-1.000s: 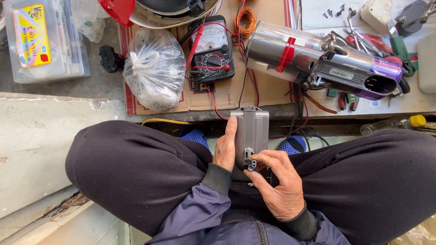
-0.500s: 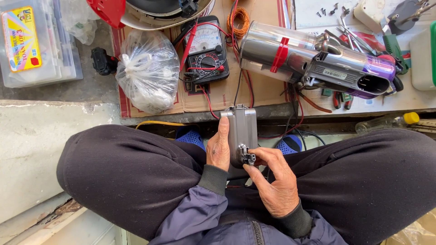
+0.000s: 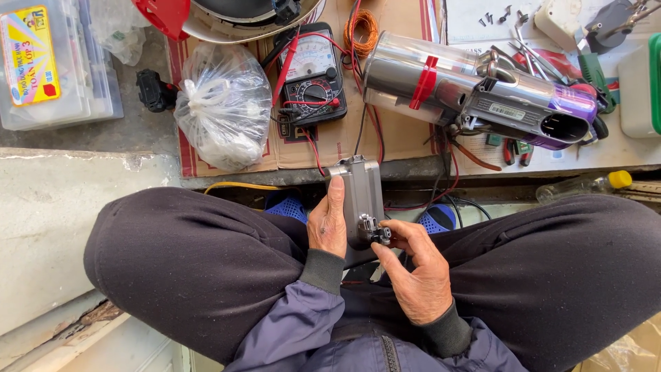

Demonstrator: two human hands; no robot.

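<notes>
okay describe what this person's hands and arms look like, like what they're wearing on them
Both hands are bare: no gloves, rings or watch show on the left hand or the right hand. Each arm is covered to the wrist by a dark bluish-purple jacket sleeve, slightly shiny and creased. A ribbed dark grey knit cuff ends the left sleeve, with a matching one on the right. The jacket has a front zip.

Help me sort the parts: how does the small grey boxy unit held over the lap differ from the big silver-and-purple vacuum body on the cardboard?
The small grey boxy unit is gripped by the left hand and right hand; the big silver-and-purple vacuum body lies untouched. The unit is plain grey and blocky; the body is larger, cylindrical, with a red band. Both have grey casing.
</notes>
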